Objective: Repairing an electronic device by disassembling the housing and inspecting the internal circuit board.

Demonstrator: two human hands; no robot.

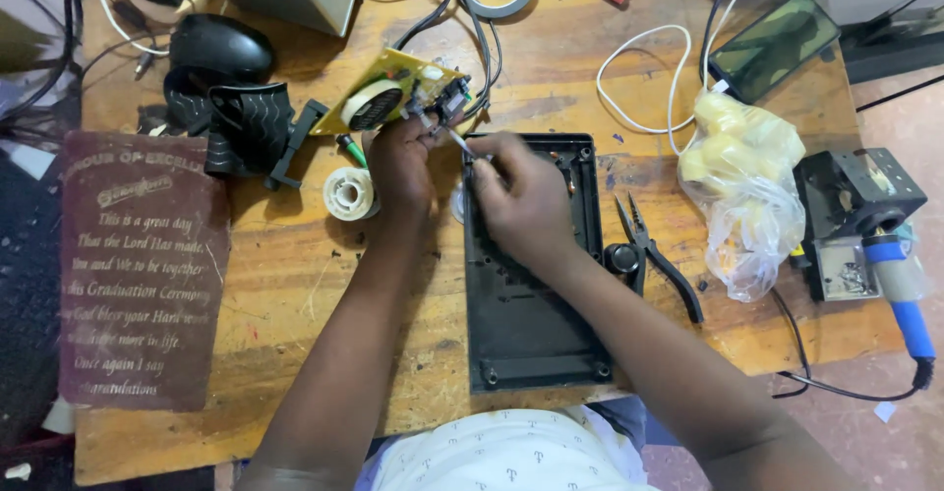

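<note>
Here left hand (398,162) grips circuit board (393,98); right hand (521,196) pinches thin tool (458,142), probably.

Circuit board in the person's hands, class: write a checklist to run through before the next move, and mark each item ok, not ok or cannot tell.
1. Circuit board is steadied by the left hand: ok, the fingers grip its lower edge.
2. Thin metal tool is held in the right hand: ok.
3. Tool tip sits on the intended spot of the board: cannot tell, too small to see.
4. Black case shell lies flat on the wooden table below the hands: ok.
5. Pliers lie close by: ok, just right of the shell.
6. Soldering iron is parked away from the hands: ok, in its stand at the table's right edge.
</note>
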